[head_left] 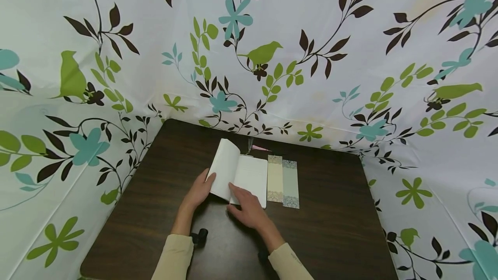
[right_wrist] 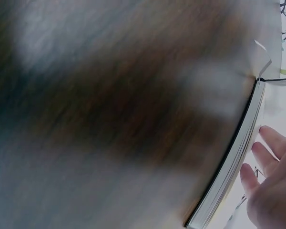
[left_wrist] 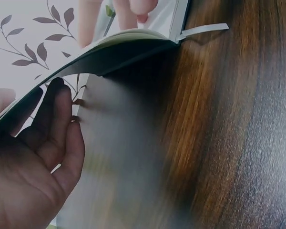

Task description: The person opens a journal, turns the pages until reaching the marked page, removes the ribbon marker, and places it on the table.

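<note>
An open white-paged book (head_left: 245, 174) lies in the middle of a dark wooden table (head_left: 330, 228). My left hand (head_left: 198, 192) holds its left half raised, thumb on the page and fingers under the cover. The left wrist view shows those fingers (left_wrist: 57, 129) against the dark underside of the book (left_wrist: 119, 47). My right hand (head_left: 247, 207) rests flat on the lower part of the right page. In the right wrist view its fingers (right_wrist: 267, 176) lie beside the stacked page edges of the book (right_wrist: 233, 162).
Two long patterned bookmarks, one cream (head_left: 274, 179) and one pale blue (head_left: 290, 183), lie side by side just right of the book. A pink tassel (head_left: 260, 147) lies behind it. A floral curtain (head_left: 249, 46) closes in the table at the back and both sides.
</note>
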`<action>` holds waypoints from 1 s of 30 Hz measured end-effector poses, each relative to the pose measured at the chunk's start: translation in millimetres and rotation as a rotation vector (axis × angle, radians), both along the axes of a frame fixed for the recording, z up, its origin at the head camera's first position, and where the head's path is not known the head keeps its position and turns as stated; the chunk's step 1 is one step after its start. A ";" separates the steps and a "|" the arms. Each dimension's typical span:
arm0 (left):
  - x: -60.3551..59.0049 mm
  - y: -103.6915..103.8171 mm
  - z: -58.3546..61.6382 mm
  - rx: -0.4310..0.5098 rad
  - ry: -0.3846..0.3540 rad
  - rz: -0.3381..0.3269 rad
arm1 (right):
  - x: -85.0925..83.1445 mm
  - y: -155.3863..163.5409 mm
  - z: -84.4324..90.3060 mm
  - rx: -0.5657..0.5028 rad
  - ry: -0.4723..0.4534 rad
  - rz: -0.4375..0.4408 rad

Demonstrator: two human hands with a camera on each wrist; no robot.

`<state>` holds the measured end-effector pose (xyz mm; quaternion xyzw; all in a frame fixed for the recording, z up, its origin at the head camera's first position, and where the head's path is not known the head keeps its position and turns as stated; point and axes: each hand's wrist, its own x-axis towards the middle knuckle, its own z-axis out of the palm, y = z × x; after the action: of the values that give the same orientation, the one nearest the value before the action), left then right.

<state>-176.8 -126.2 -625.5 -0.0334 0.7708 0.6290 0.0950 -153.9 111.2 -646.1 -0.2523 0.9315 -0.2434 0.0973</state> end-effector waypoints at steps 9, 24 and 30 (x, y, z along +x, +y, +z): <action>1.1 -1.9 -3.1 -0.008 0.022 -0.014 | -0.3 18.6 -5.3 0.199 0.053 -0.084; 1.3 -2.0 -2.3 -0.012 0.006 -0.017 | -14.7 41.8 -6.0 0.134 -0.014 -0.097; 2.6 -2.3 -0.9 -0.001 0.000 -0.014 | -17.8 47.2 -2.4 0.115 -0.026 -0.072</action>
<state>-174.2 -128.4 -626.4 -0.0280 0.7713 0.6281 0.0991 -171.6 158.5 -648.6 -0.2095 0.9510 -0.1962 0.1147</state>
